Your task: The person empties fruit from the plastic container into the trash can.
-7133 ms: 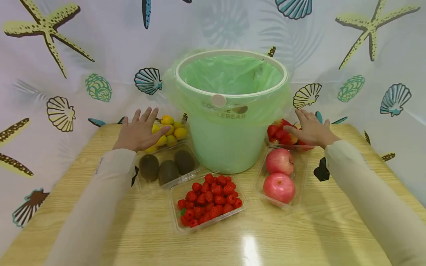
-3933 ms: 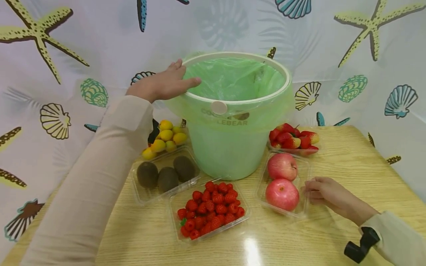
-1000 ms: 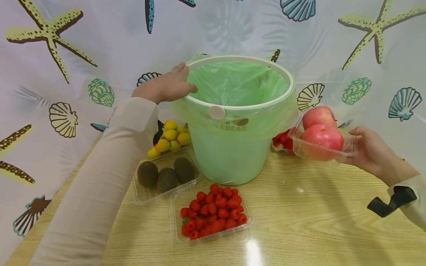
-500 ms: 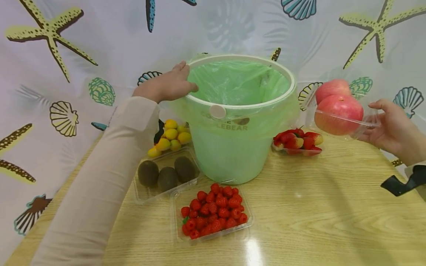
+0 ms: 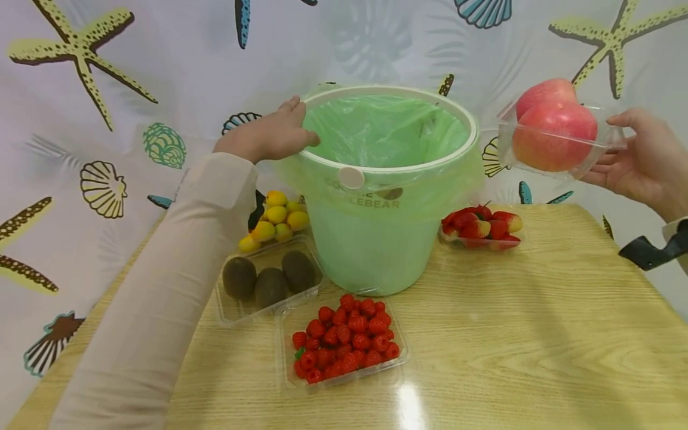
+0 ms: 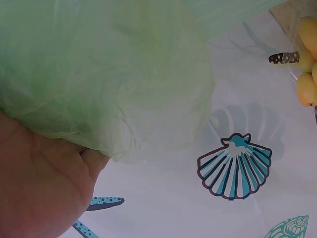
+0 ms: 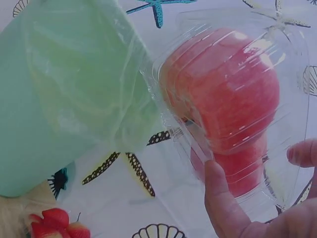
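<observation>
The right hand [image 5: 645,164] is raised above the table [image 5: 537,334], to the right of the bin and level with its rim. A clear plastic tray [image 5: 559,143] containing two red apples [image 5: 553,128] is gripped by it, with the thumb over the tray's far edge and the fingers [image 7: 223,208] curled beneath. The tray is tilted, its open side turned toward the bin, and is held clear of the table; it is near the bin's rim but apart from it.

The left hand [image 5: 269,134] is laid on the left rim of the green bin [image 5: 376,239]. Its fingers are held together and bent over the rim, pressing on the green bag liner [image 5: 387,128] that is folded over the outside. In the left wrist view only the palm [image 6: 39,193] against the liner can be made out.

The bin stands upright at the middle rear of the table. Four further clear trays are set around its base: yellow fruits [image 5: 276,218] at the left rear, three kiwis [image 5: 269,280] just in front of them, raspberries [image 5: 344,337] in front of the bin, and strawberries [image 5: 481,227] to the right. A curtain [image 5: 134,89] printed with shells and starfish is hung behind.
</observation>
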Demonstrator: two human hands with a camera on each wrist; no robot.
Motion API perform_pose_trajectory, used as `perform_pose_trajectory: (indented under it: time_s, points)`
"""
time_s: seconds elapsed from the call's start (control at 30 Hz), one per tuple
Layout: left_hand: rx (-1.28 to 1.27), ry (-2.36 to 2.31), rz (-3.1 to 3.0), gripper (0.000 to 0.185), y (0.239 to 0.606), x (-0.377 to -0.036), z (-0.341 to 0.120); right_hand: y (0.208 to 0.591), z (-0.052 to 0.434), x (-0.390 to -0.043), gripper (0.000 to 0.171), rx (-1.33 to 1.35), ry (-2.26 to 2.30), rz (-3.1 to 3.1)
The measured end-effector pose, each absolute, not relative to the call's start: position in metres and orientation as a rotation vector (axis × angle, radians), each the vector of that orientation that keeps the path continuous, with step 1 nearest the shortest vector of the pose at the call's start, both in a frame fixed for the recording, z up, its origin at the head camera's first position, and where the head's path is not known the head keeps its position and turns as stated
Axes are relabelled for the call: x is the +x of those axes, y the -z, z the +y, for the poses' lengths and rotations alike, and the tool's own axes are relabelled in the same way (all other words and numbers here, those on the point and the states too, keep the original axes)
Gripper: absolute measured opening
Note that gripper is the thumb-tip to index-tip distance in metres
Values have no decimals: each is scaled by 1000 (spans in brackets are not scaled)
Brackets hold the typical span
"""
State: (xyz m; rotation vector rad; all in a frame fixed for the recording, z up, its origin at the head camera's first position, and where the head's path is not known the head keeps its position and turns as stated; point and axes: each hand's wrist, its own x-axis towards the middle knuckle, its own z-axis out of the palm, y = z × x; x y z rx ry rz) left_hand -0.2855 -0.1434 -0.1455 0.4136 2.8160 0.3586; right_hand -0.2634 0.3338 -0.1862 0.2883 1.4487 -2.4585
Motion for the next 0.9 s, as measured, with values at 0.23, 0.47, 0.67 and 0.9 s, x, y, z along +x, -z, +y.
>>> perform_pose_trajectory:
  time_s: [0.23, 0.47, 0.67, 0.9]
  points:
    - [399, -373, 2814, 75, 145, -287, -144, 168, 315, -277, 55, 264, 2446, 1423]
    - [403, -365, 2812, 74, 145, -285, -143, 157, 294, -285, 68, 214, 2457, 1337]
    - [401, -361, 2815, 73, 145, -285, -143, 152, 278, -292, 70, 231, 2420, 1360]
    - [398, -370, 2812, 73, 145, -284, -144, 143, 260, -299, 75, 214, 2378, 1346]
